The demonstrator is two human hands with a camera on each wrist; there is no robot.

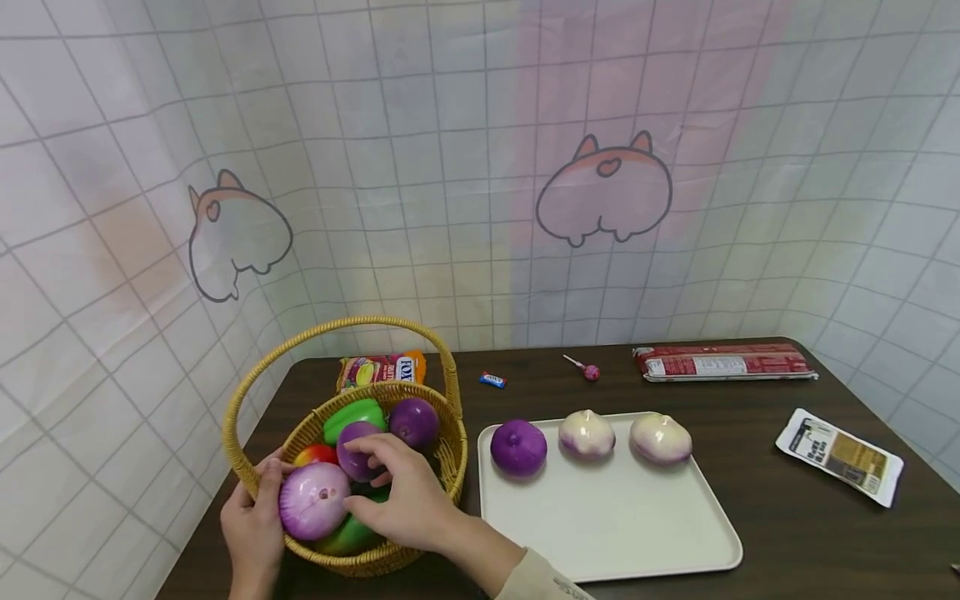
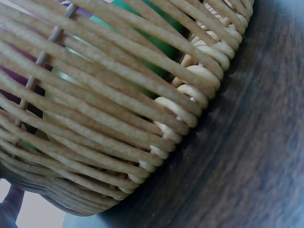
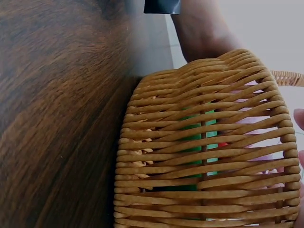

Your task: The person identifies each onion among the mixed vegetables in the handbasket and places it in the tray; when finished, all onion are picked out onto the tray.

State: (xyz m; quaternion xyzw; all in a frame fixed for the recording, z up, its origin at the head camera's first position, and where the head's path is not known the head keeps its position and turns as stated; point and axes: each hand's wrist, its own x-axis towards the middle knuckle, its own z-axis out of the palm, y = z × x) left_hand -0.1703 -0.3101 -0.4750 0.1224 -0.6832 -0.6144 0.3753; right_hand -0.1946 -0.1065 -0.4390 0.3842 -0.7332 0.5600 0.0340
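A wicker basket (image 1: 375,560) with a tall arched handle stands at the table's left. My left hand (image 1: 253,521) grips its left rim near the foot of the handle, thumb on the inside. In it lie a pale purple onion (image 1: 313,502), two dark purple round vegetables (image 1: 414,422), a green pepper (image 1: 356,421), a red-orange piece (image 1: 316,455) and a green piece (image 1: 347,535), partly covered. Over the basket, my right hand (image 1: 412,496) is spread with curved fingers and thumb apart, fingertips by the nearer dark purple vegetable. Whether they touch it, I cannot tell.
Right of the basket lies a white tray (image 1: 600,533) bearing a purple bulb (image 1: 518,449) and two white-purple bulbs (image 1: 587,434). Behind are a candy bag (image 1: 381,369), a small blue sweet (image 1: 492,380), a lollipop (image 1: 591,372) and a long red packet (image 1: 720,364). A flat pouch (image 1: 840,457) lies far right.
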